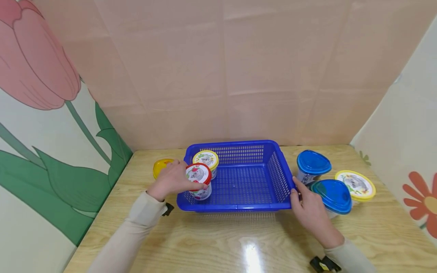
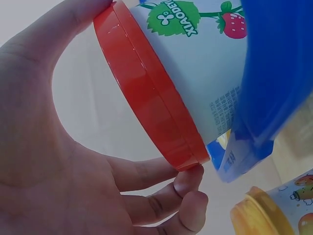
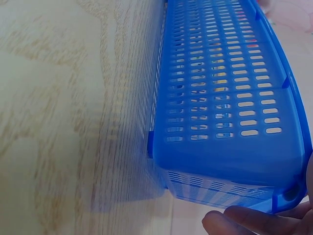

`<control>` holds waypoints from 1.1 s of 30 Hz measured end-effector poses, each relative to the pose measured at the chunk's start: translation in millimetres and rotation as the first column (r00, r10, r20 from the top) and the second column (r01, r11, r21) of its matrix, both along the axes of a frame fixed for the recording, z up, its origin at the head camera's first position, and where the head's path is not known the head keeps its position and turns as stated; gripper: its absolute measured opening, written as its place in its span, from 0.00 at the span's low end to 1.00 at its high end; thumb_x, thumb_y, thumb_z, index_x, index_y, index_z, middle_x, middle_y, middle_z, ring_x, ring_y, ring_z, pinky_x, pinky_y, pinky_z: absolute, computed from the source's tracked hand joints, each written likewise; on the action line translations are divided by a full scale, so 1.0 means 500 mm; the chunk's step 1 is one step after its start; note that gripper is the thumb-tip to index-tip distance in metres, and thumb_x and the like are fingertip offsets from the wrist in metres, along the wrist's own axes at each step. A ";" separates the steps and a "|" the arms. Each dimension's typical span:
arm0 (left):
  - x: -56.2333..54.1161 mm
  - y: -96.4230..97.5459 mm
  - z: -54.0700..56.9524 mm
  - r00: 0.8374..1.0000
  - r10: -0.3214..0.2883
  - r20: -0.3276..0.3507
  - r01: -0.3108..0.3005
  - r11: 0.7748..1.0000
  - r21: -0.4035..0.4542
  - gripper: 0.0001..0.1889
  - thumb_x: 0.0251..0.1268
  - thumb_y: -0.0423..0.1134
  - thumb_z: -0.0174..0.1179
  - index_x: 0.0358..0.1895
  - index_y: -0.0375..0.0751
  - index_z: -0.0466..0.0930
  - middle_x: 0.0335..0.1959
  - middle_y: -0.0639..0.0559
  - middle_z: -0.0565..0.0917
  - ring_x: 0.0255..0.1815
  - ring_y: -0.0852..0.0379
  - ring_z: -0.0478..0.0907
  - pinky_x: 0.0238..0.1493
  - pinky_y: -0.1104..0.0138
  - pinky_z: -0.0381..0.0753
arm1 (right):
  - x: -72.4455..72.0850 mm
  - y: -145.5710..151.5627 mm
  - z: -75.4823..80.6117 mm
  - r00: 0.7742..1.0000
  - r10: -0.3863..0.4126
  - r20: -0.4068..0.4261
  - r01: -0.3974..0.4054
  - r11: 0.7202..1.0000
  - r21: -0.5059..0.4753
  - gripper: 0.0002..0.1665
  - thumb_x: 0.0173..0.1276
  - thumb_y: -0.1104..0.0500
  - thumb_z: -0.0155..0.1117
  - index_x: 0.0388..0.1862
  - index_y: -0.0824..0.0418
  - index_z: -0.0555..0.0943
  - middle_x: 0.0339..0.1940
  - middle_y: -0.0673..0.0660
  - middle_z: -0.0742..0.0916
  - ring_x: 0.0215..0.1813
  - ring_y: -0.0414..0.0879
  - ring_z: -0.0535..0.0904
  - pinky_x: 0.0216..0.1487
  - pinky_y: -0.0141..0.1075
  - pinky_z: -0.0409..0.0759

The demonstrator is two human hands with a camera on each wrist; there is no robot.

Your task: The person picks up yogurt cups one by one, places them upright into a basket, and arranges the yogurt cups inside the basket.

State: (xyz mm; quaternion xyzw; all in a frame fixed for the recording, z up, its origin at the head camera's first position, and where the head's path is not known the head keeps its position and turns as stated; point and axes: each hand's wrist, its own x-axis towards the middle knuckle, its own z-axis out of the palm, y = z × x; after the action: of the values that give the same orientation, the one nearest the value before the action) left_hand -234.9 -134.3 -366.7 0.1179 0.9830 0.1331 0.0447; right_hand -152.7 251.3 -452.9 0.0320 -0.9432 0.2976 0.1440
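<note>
A white tub with a red lid (image 1: 198,173) and strawberry prints is in the left front of the blue plastic basket (image 1: 235,207). My left hand (image 1: 172,177) grips this tub by its lid from the left, thumb on the near side and fingers across the far side. In the left wrist view the red-lidded tub (image 2: 195,73) lies close beside the basket's wall (image 2: 274,83). Behind it in the basket stands a tub with a white and yellow lid (image 1: 206,159). My right hand (image 1: 311,209) holds the basket's right rim near the front corner; its fingers show under the rim in the right wrist view.
On the wooden table (image 1: 218,242), left of the basket, stands a yellow-lidded tub (image 1: 160,167), partly behind my left hand. To the right are two blue-lidded tubs, one farther back (image 1: 313,162) and one nearer (image 1: 332,195), beside a white-and-yellow-lidded tub (image 1: 356,184). A covered wall rises behind.
</note>
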 end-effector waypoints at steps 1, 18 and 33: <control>-0.001 0.000 -0.002 1.000 -0.001 0.004 0.001 1.000 0.004 0.51 0.37 0.77 0.69 0.53 0.34 0.76 0.40 0.46 0.75 0.39 0.49 0.71 0.36 0.61 0.73 | 0.000 0.000 0.000 1.000 0.001 0.003 -0.001 1.000 -0.001 0.30 0.79 0.56 0.46 0.72 0.74 0.65 0.34 0.63 0.86 0.27 0.45 0.76 0.21 0.32 0.72; -0.009 0.007 -0.020 0.999 -0.032 0.023 0.032 0.999 0.005 0.47 0.36 0.76 0.70 0.49 0.38 0.77 0.37 0.49 0.75 0.39 0.49 0.70 0.39 0.60 0.71 | 0.000 0.001 0.001 1.000 0.009 0.018 -0.009 1.000 0.002 0.31 0.80 0.55 0.45 0.73 0.73 0.64 0.24 0.55 0.80 0.24 0.44 0.73 0.20 0.32 0.69; -0.011 0.021 -0.027 0.999 -0.038 0.017 0.038 0.999 -0.023 0.46 0.35 0.75 0.71 0.47 0.37 0.78 0.37 0.48 0.74 0.39 0.48 0.70 0.39 0.59 0.71 | 0.001 0.000 0.004 1.000 0.000 0.000 0.000 1.000 0.009 0.30 0.79 0.56 0.46 0.72 0.74 0.66 0.29 0.59 0.85 0.26 0.45 0.75 0.21 0.32 0.71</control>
State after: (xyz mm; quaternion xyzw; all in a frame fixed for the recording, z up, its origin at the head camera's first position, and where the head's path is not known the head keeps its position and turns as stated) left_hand -240.2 -123.9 -380.4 0.1350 0.9817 0.1218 0.0566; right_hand -152.3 251.1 -450.8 0.0328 -0.9445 0.2935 0.1437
